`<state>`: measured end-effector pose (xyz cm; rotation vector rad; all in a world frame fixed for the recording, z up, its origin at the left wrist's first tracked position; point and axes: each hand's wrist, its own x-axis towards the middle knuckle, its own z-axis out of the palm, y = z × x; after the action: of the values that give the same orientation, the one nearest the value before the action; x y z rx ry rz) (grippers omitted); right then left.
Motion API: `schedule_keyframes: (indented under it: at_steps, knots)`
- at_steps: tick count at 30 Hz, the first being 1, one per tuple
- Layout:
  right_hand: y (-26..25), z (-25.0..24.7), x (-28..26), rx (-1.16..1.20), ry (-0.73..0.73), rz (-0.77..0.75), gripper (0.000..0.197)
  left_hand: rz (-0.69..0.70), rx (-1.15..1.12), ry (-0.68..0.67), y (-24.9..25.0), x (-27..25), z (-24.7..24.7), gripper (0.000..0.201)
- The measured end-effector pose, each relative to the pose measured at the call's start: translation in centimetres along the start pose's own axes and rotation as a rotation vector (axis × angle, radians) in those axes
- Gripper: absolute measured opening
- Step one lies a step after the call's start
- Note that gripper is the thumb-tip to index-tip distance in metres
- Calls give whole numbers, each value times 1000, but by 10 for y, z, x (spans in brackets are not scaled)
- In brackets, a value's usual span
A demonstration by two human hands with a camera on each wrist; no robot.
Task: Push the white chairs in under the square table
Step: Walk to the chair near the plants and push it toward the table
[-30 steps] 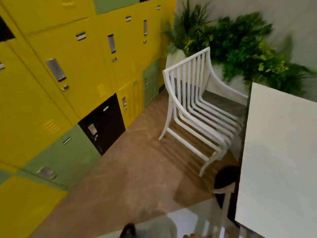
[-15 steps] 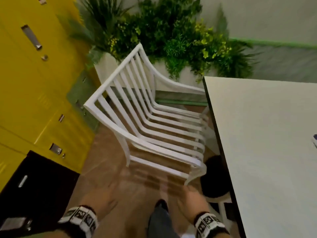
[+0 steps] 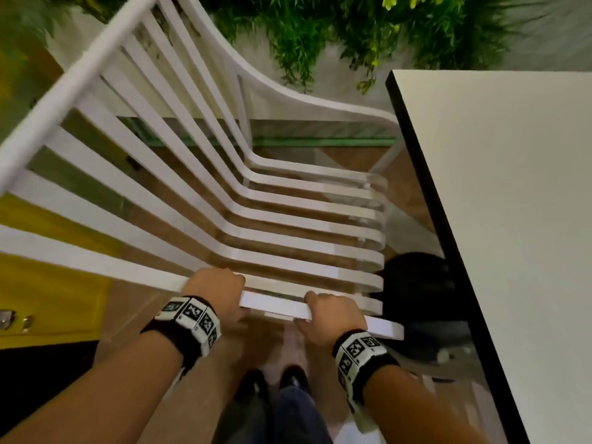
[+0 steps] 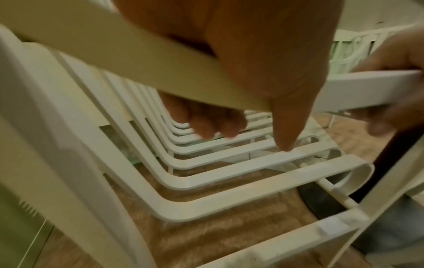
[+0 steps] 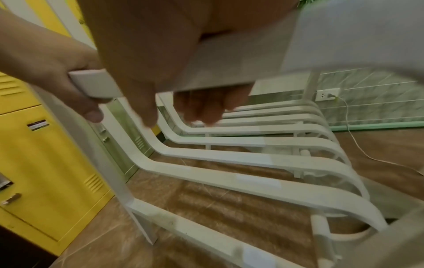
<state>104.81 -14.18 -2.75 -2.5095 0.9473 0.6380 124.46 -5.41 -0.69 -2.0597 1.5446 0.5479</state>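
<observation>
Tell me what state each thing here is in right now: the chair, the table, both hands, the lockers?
White chair: upright, seat not yet under the table, empty.
Square table: the part of its top in view is bare; chair's front sits at its edge.
Left hand: grips the near armrest, fingers curled round it.
Right hand: grips the same armrest.
Yellow lockers: doors closed.
</observation>
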Motion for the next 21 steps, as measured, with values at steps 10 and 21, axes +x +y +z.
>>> schedule_keyframes:
  at_steps: [10,21]
  knots:
    - [28,-9,-5,-188,-57,3,27,-51,-119,-48,39,-12,-5,25]
    - [43,-5,-13,-156,-42,97,31,40,-281,-46,57,-35,-4,48]
